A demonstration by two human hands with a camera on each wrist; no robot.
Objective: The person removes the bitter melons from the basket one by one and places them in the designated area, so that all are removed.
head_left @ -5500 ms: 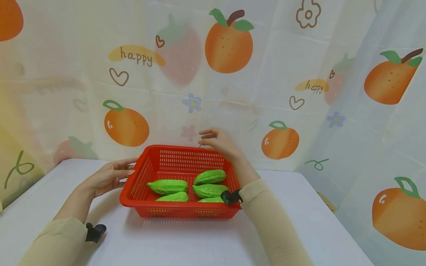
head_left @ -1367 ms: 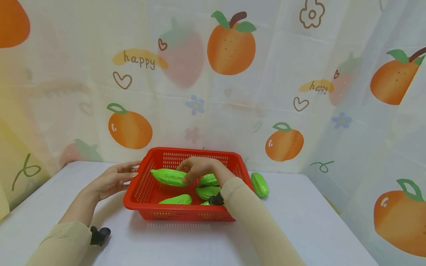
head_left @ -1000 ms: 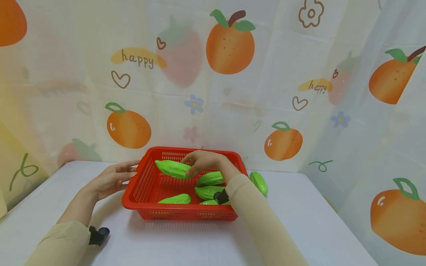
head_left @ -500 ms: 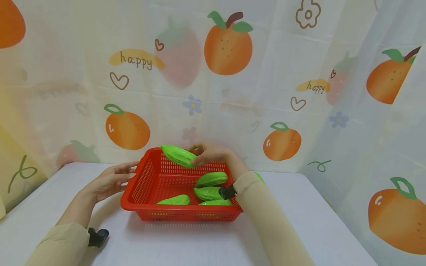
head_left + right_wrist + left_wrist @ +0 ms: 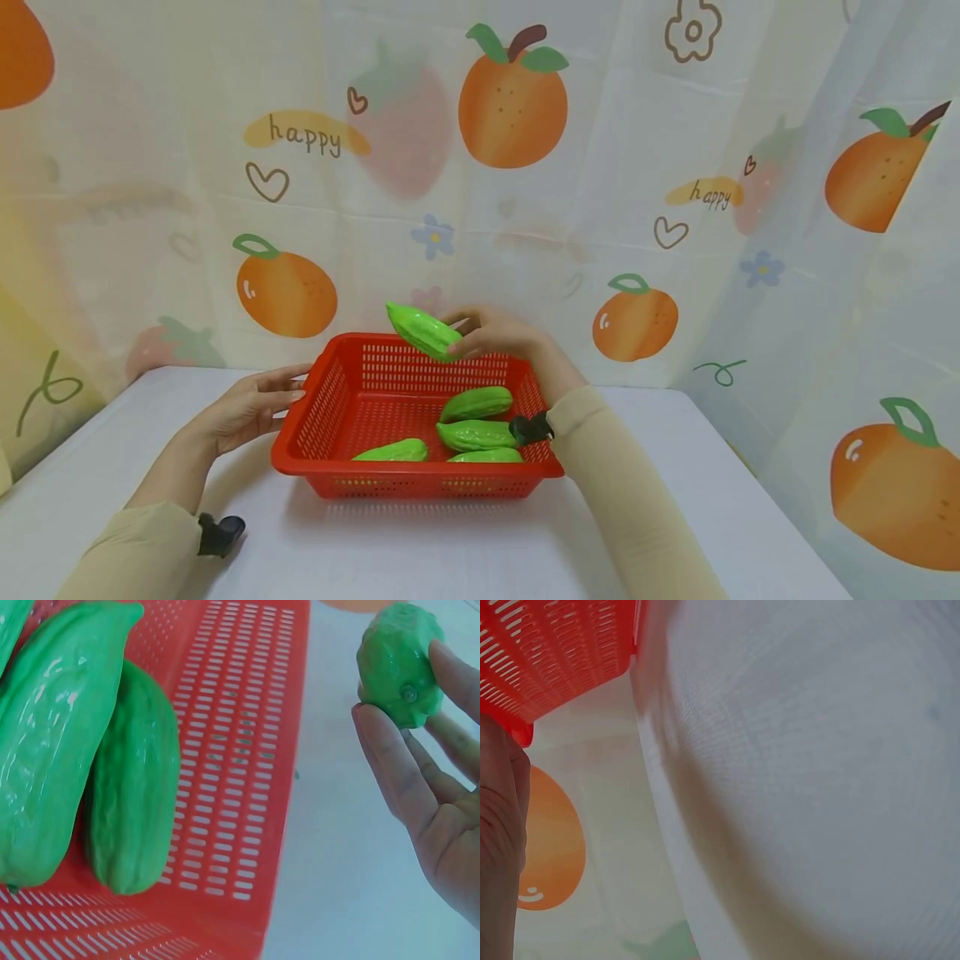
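Note:
My right hand (image 5: pixel 498 333) holds a green bitter melon (image 5: pixel 422 329) by its right end, above the back rim of the red basket (image 5: pixel 360 468). In the right wrist view, thumb and fingers pinch that melon (image 5: pixel 397 667) beyond the basket's wall, its blunt end facing the camera. My left hand (image 5: pixel 251 404) holds the basket's left rim, its fingers against the outside. Several more bitter melons lie in the basket: a back right one (image 5: pixel 477 404), others in front of it, and one at front left (image 5: pixel 393 451). The left wrist view shows only part of the left hand (image 5: pixel 499 802).
The basket stands on a white-covered table (image 5: pixel 420 550). Behind it hangs a curtain (image 5: pixel 525 233) printed with oranges and strawberries. The right sleeve (image 5: pixel 622 475) crosses the basket's front right corner and covers part of the tabletop there.
My right hand has lifted a bitter melon from the basket's left side, moving up and right. Another melon, earlier lying right of the basket, is now hidden behind the arm. The left hand stays put.

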